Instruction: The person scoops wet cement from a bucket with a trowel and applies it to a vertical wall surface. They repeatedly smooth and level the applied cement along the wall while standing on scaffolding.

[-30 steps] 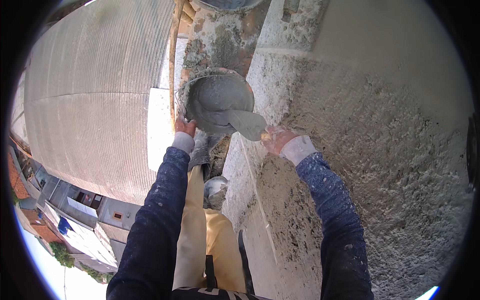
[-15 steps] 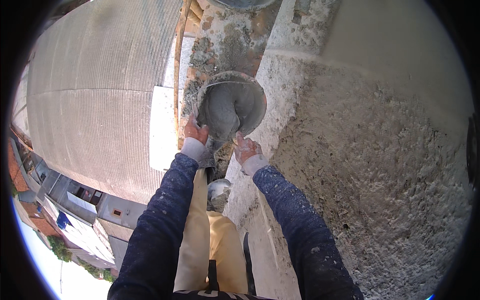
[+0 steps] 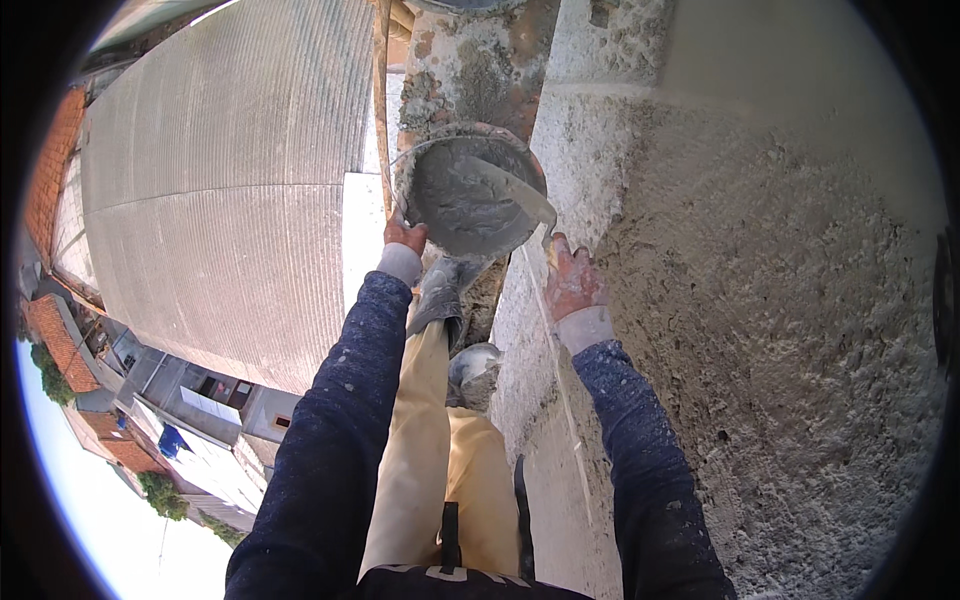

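Note:
My left hand (image 3: 404, 234) is closed on the rim of a mortar-spattered bucket (image 3: 440, 225) of wet grey mortar (image 3: 470, 205). My right hand (image 3: 572, 275), crusted with grey, grips the handle of a trowel (image 3: 518, 192), whose blade angles up and left into the bucket over the mortar. Below the bucket are my boot (image 3: 440, 300) and pale trousers (image 3: 410, 430), on a narrow rough ledge beside the wall.
A roughly plastered wall (image 3: 760, 380) fills the right, smoother at the top. A second bucket (image 3: 460, 6) stands at the top. At left are a bamboo pole (image 3: 381, 110), a corrugated roof (image 3: 220, 200) and, lower down, tiled houses (image 3: 65, 340). A pale rounded object (image 3: 472, 365) lies by my leg.
My right hand and trowel first moved left into the bucket, then back right and upward, the blade now lifted across the mortar. The bucket and my left hand have shifted right and slightly up.

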Demonstrator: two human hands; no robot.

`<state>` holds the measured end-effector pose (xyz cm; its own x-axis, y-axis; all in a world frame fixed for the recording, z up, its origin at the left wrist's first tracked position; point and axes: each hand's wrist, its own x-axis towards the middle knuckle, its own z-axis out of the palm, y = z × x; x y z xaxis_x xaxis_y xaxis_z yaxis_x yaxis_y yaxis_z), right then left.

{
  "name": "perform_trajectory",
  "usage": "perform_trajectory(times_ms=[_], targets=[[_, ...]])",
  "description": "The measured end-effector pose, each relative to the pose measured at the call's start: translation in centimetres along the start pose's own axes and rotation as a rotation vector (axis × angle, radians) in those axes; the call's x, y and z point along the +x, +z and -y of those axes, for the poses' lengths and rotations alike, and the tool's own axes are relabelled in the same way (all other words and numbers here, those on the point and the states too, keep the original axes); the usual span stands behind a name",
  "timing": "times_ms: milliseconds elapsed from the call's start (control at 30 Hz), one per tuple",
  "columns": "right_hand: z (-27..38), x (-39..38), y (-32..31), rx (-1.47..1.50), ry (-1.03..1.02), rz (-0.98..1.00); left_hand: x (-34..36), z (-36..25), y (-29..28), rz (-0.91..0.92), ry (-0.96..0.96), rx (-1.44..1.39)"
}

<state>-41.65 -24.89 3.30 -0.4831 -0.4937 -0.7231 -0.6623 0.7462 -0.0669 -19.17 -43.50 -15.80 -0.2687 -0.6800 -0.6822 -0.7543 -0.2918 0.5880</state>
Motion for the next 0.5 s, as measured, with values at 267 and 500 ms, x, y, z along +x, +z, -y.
perform_trajectory(times_ms=[267,500], targets=[[6.9,1.2,5.4,0.105,-0.106,0.010,-3.2,-4.3,0.5,0.010,0.124,0.119],[2.6,-4.5,2.9,0.212,0.016,0.023,0.9,-0.2,-2.0,0.261,-0.330,-0.323]])
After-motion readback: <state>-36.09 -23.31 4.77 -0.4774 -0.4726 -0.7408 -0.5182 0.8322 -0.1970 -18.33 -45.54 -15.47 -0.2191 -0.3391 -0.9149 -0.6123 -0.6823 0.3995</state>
